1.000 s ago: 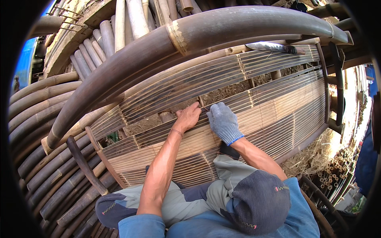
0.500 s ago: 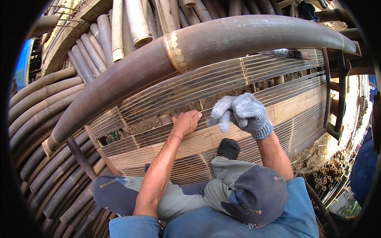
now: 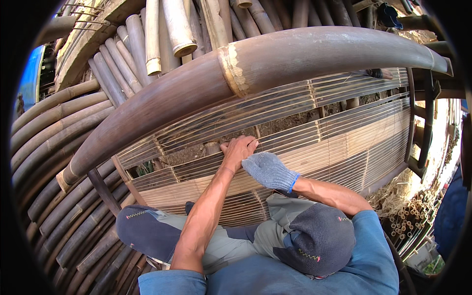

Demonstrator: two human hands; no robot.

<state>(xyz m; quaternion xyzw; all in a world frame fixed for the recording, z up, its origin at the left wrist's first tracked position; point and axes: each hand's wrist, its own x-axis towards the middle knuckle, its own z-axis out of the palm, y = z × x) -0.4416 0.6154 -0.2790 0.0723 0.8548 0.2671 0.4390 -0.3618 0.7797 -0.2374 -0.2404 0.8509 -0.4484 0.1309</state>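
Note:
My bare left hand (image 3: 241, 149) rests at the gap in the bamboo bench's slatted seat (image 3: 314, 142), its fingers bent over the edge slat (image 3: 290, 131) beside a short cross strip (image 3: 257, 132). Close against it, my right hand (image 3: 269, 171) wears a grey knit glove with a blue cuff. Its back is turned up and the fingers are drawn together toward the left fingertips; what they hold, if anything, is hidden beneath the glove.
A thick brown bamboo pole (image 3: 305, 54) curves across the seat's far side. A tool handle (image 3: 381, 73) shows at the far right. Bamboo poles (image 3: 132, 44) are stacked behind and on the left (image 3: 59, 128); cut thin canes (image 3: 408, 221) and straw lie right.
My gloved right hand has moved left and down to the left hand, its fingers coming together. My left hand keeps its place on the slat as the view shifts slightly.

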